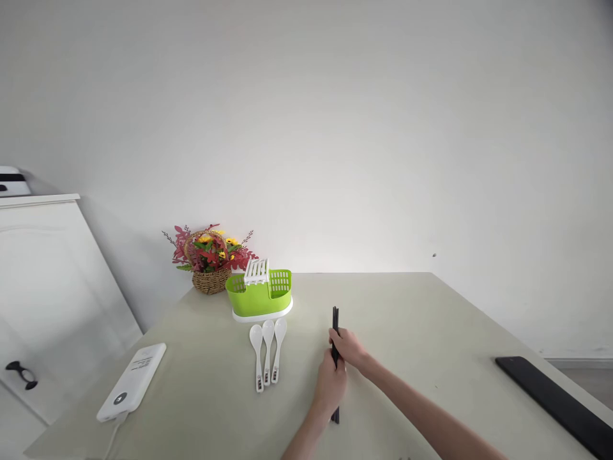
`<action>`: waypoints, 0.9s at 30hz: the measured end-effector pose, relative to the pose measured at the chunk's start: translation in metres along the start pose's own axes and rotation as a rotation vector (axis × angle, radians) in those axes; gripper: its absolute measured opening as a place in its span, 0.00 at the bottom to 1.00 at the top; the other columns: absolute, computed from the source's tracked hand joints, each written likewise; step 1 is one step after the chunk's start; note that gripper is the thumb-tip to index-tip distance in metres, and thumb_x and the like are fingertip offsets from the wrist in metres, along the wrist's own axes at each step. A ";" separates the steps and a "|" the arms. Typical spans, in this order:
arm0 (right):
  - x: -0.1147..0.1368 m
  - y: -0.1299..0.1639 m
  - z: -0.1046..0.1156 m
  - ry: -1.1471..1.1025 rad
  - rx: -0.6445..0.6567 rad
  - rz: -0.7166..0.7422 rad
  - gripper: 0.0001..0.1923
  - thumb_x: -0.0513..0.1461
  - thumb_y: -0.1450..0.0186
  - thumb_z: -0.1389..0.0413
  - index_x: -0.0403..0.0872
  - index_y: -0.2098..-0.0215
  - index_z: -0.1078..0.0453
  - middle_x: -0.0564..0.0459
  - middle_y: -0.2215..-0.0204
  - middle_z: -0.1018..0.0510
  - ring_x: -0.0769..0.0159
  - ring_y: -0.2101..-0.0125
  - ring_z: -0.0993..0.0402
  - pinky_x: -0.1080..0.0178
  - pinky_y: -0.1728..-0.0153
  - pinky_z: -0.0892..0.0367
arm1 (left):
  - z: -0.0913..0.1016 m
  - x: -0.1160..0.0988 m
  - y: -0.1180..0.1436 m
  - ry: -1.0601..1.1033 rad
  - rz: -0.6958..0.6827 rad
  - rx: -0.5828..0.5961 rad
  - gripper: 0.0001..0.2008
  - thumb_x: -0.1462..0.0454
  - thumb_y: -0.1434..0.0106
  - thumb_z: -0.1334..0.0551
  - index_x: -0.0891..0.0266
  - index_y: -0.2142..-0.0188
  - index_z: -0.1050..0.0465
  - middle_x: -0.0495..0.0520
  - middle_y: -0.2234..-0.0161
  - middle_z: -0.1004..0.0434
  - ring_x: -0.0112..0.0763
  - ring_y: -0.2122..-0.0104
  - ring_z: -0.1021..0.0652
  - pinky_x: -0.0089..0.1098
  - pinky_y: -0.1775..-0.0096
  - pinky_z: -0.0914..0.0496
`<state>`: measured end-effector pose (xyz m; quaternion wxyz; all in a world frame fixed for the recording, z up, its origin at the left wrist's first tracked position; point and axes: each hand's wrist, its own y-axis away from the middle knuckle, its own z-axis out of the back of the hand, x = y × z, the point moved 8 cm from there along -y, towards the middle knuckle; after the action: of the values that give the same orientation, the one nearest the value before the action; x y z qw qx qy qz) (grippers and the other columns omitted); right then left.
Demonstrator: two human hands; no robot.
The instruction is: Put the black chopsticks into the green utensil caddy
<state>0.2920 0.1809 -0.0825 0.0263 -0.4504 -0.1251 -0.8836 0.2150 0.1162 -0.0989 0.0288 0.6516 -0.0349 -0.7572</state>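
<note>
A bundle of black chopsticks [335, 317] is held in both my hands over the middle of the table. My left hand [331, 383] wraps round the lower part, and the ends stick out below it. Further up, my right hand [348, 347] grips the same bundle, its fingers closed from the right side. How many chopsticks there are I cannot tell. To the left, three white spoons [268, 351] lie side by side, bowls pointing away from me. Behind them stands a green cutlery holder [256, 299] with a white base and a white slotted middle part.
A wicker basket [211, 281] of artificial flowers stands at the back left. A white power bank [133, 381] with a cable lies on the table's [407, 306] left side. Along the right edge is a long black flat object [550, 399]. A white cabinet [52, 281] adjoins at left.
</note>
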 end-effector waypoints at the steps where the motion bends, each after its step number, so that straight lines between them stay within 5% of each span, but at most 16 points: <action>1: 0.000 -0.003 -0.003 0.013 0.002 -0.013 0.19 0.46 0.29 0.41 0.46 0.43 0.30 0.47 0.46 0.24 0.59 0.52 0.23 0.51 0.52 0.25 | 0.003 -0.001 0.004 -0.054 -0.031 -0.019 0.17 0.51 0.32 0.41 0.62 0.53 0.30 0.53 0.69 0.24 0.37 0.68 0.22 0.33 0.66 0.32; 5: 0.002 -0.011 -0.009 0.079 0.012 -0.028 0.19 0.46 0.29 0.41 0.46 0.43 0.31 0.47 0.46 0.25 0.58 0.52 0.24 0.51 0.52 0.25 | 0.014 -0.001 0.032 -0.277 -0.205 -0.104 0.22 0.56 0.28 0.46 0.65 0.40 0.35 0.65 0.52 0.21 0.45 0.52 0.20 0.39 0.53 0.26; 10: 0.003 -0.015 -0.012 0.204 0.008 -0.019 0.19 0.46 0.28 0.42 0.47 0.43 0.30 0.47 0.45 0.25 0.59 0.51 0.24 0.50 0.51 0.26 | 0.025 -0.003 0.076 -0.782 -0.524 -0.298 0.28 0.64 0.28 0.49 0.58 0.29 0.46 0.61 0.27 0.49 0.50 0.29 0.45 0.53 0.34 0.39; 15: 0.006 -0.006 -0.014 0.367 -0.033 -0.068 0.19 0.46 0.29 0.41 0.46 0.43 0.31 0.47 0.46 0.25 0.58 0.51 0.24 0.50 0.51 0.26 | 0.022 -0.011 0.094 -1.081 -0.655 -0.264 0.33 0.66 0.26 0.50 0.57 0.25 0.59 0.56 0.26 0.55 0.49 0.28 0.49 0.51 0.34 0.37; 27: 0.029 0.012 -0.024 0.643 -0.140 -0.052 0.18 0.45 0.28 0.42 0.44 0.44 0.30 0.47 0.50 0.22 0.60 0.53 0.22 0.52 0.52 0.26 | 0.017 0.002 0.098 -1.196 -0.688 -0.319 0.38 0.70 0.29 0.53 0.62 0.25 0.72 0.62 0.29 0.44 0.45 0.31 0.39 0.48 0.37 0.30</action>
<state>0.2579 0.1649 -0.0704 0.0107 -0.1456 -0.0608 -0.9874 0.1975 0.0191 -0.0893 -0.1413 0.0860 0.2745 -0.9473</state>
